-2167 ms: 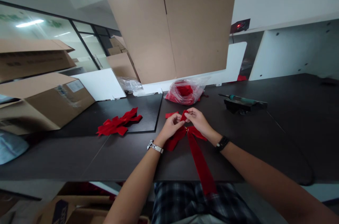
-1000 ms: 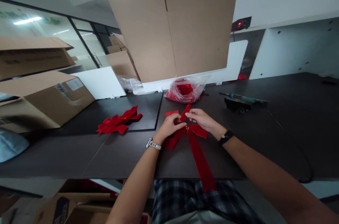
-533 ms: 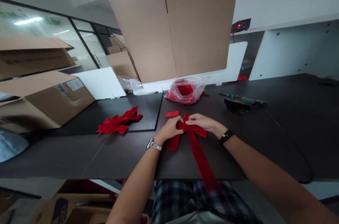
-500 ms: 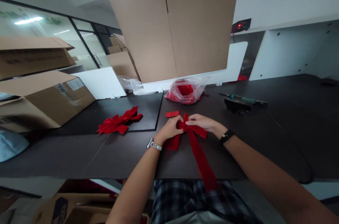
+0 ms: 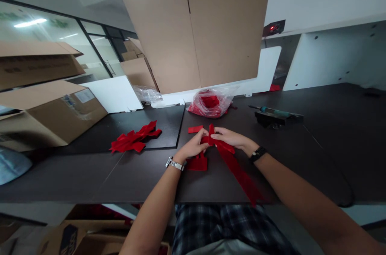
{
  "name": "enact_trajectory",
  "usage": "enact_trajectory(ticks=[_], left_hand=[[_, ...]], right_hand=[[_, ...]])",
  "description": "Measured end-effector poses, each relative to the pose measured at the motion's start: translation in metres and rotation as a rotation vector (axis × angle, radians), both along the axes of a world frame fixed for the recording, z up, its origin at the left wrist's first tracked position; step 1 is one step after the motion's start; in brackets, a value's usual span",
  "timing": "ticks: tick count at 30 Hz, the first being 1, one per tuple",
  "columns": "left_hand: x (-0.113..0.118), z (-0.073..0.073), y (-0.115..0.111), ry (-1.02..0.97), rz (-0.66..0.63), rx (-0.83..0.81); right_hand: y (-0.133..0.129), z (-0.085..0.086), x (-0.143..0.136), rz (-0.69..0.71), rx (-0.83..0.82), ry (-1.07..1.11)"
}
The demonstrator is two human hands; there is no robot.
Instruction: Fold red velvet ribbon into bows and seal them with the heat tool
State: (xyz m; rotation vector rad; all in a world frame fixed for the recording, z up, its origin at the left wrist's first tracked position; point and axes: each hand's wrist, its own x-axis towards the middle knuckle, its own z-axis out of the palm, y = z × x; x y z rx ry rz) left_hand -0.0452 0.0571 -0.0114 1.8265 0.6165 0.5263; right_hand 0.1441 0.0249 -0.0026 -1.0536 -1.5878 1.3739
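Note:
A red ribbon bow point(image 5: 238, 172) is pinched between my two hands over the dark table, its long tail trailing toward the front edge. My left hand point(image 5: 195, 143) grips the folded loop from the left, fingers closed. On the other side, my right hand point(image 5: 230, 138) holds the bow near its centre with thumb and fingers pressed together. A narrow upright strip of ribbon stands between the fingertips. Beneath my left hand lies a red ribbon piece point(image 5: 197, 163), partly covered. Just beyond it is a short red strip point(image 5: 195, 129).
Red ribbon bows point(image 5: 135, 137) lie piled on a black board point(image 5: 165, 126) at left. A clear plastic bag point(image 5: 223, 102) of red pieces sits behind my hands. At right, a soldering iron point(image 5: 271, 112) rests on a stand. Cardboard boxes point(image 5: 81, 106) stand far left.
The long ribbon tail has swung to the right and now lies nearer my right forearm. Both hands keep their hold in nearly the same place.

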Motion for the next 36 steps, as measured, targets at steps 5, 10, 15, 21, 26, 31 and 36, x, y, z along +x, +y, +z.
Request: enact_trajectory(ticks=[5,10,15,21,26,31,36], left_hand=[[0.001,0.006,-0.001,-0.082,0.039,-0.13],[0.001,0.01,-0.002,-0.081,0.095,-0.111],[0.001,0.007,0.0,-0.077,0.079,-0.031],[0.001,0.002,0.003,-0.125,0.069,-0.108],[0.001,0.0,0.004,-0.136,0.077,-0.095],[0.003,-0.001,0.005,-0.145,0.062,-0.111],[0.003,-0.004,0.008,-0.139,0.064,-0.024]], right_hand=[[-0.001,0.003,0.0,0.026,0.039,-0.005],[-0.002,0.004,-0.001,0.041,0.089,-0.03],[-0.001,0.003,0.0,0.01,0.143,-0.07],[0.005,-0.005,-0.002,-0.045,0.153,-0.076],[0.007,-0.01,-0.007,-0.094,0.136,-0.046],[0.005,-0.009,-0.011,-0.17,0.104,-0.008],[0.004,-0.012,-0.016,-0.249,0.039,0.055]])
